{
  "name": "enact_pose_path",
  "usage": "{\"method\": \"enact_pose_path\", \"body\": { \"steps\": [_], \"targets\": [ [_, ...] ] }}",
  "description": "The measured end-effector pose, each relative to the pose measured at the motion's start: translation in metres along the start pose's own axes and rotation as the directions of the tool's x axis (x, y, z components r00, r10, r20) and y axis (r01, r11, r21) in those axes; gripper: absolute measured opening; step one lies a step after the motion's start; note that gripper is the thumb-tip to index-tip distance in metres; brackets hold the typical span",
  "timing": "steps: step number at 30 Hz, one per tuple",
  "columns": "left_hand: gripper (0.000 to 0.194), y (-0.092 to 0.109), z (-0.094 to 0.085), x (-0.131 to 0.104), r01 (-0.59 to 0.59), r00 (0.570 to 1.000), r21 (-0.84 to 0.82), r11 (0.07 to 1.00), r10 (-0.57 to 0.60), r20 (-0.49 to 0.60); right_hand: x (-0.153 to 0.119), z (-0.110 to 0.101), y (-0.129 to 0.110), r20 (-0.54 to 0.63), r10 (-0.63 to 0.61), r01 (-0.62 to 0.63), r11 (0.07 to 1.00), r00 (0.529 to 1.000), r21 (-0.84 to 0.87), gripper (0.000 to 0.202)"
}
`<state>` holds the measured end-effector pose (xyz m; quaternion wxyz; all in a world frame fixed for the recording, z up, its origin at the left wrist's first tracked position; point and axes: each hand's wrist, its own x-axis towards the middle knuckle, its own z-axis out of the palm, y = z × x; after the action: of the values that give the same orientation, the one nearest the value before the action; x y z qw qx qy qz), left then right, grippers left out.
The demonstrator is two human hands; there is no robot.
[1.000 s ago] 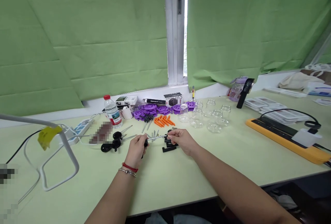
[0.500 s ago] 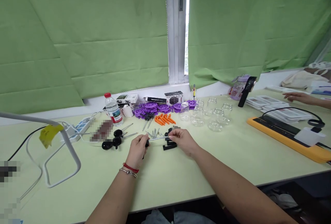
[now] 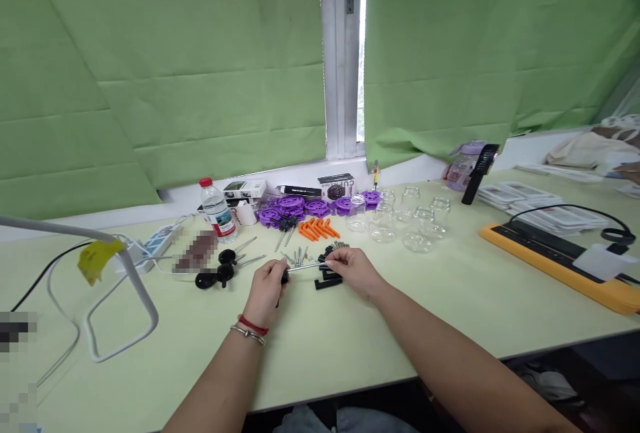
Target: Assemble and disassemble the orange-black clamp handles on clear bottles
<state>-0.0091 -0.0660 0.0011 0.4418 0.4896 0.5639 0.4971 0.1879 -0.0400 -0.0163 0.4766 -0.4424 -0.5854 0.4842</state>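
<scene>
My left hand point(image 3: 265, 288) is closed around a black piece from which a thin metal rod point(image 3: 306, 266) sticks out to the right. The fingertips of my right hand point(image 3: 356, 272) pinch the rod's far end; whether a small part sits between them is hidden. Just under and behind that hand lie black L-shaped pieces point(image 3: 328, 284), partly covered. Beyond the rod are loose screws point(image 3: 299, 256) and several orange angled pieces point(image 3: 318, 228). Left of my left hand rest black round-based parts point(image 3: 225, 273) with similar metal rods.
Purple discs point(image 3: 290, 205) and boxes point(image 3: 336, 188) line the wall. Clear plastic cups point(image 3: 417, 240) stand right of centre. A water bottle point(image 3: 217, 212), power strip point(image 3: 159, 246) and grey lamp frame point(image 3: 150, 316) are left. A yellow-black machine point(image 3: 550, 266) and another person's hand point(image 3: 629, 171) are right.
Both my hands keep nearly the same hold on the rod. The other person's hand at the right has drawn away from the card stacks toward the frame edge. The view has shifted slightly.
</scene>
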Motion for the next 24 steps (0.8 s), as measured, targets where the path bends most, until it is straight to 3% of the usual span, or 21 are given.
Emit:
{"method": "enact_pose_path", "body": {
  "steps": [13, 24],
  "targets": [
    [0.034, -0.0006, 0.0010, -0.0002, 0.015, 1.000, -0.004, 1.000, -0.015, -0.005, 0.0014, 0.0010, 0.0037, 0.016, 0.010, -0.009, 0.998, 1.000, -0.070, 0.027],
    [0.034, -0.0022, 0.0003, 0.0004, 0.021, 1.000, 0.015, 1.000, -0.021, -0.004, 0.0020, 0.0016, 0.0043, 0.062, -0.050, 0.064, 0.965, 0.997, -0.253, 0.028]
  ]
}}
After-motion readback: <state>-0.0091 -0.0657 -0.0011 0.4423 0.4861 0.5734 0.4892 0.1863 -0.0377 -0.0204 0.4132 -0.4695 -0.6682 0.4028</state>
